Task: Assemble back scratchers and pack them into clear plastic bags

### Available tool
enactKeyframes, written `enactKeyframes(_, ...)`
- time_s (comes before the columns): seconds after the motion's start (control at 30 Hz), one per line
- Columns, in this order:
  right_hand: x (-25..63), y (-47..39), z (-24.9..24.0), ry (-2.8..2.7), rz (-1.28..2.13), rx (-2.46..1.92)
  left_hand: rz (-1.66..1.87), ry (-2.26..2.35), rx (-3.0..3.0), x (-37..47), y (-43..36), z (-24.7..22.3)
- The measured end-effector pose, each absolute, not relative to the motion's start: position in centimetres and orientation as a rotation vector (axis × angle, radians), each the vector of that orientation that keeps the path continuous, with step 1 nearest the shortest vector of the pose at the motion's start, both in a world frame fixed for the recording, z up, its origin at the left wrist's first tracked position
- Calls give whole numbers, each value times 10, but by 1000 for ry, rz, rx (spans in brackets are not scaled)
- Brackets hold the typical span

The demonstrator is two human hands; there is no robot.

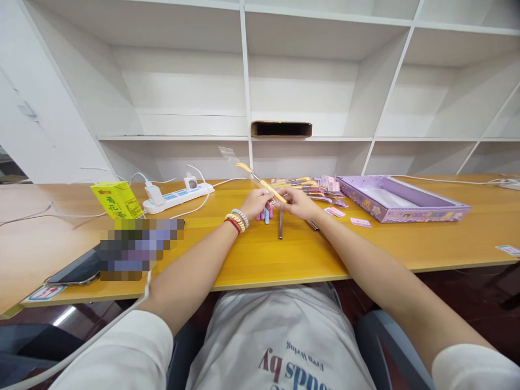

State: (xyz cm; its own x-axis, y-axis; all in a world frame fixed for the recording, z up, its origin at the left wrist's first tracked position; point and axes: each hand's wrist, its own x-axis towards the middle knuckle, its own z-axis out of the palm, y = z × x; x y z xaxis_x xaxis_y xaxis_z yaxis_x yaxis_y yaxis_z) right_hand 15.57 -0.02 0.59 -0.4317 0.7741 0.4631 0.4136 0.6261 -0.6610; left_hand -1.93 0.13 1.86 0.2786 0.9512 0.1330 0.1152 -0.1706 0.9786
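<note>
Above the middle of the table, both hands hold a slim yellow tool [273,189] with a metal shaft and a curved yellow tip, which looks like a back scratcher. My left hand [257,202] is closed near its shaft. The fingers of my right hand [299,203] pinch its handle end. A clear plastic bag [227,154] shows around the tip, at the upper left. Just under the hands lie pink and blue handles [267,214] and a metal rod [280,225]. Another metal rod [312,225] lies partly behind my right wrist.
Behind my right hand is a pile of similar packaged sticks [312,187]. Pink cards [361,222] lie beside a shallow purple box [422,214]. At left are a power strip [182,199], a yellow drink carton [119,200] and a phone [75,268]. White shelves [309,86] rise behind.
</note>
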Motion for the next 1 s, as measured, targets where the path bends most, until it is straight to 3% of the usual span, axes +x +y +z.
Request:
enactKeyframes(0.2,156,5,4,-2016,695,-919,938,1006,1797,-20,5,16)
enactKeyframes(0.57,155,8,2,-2180,293,-871,854,1104,1849,-18,10,11)
enactKeyframes(1.0,155,-5,5,-1939,899,-778,884,1009,1707,-18,0,20)
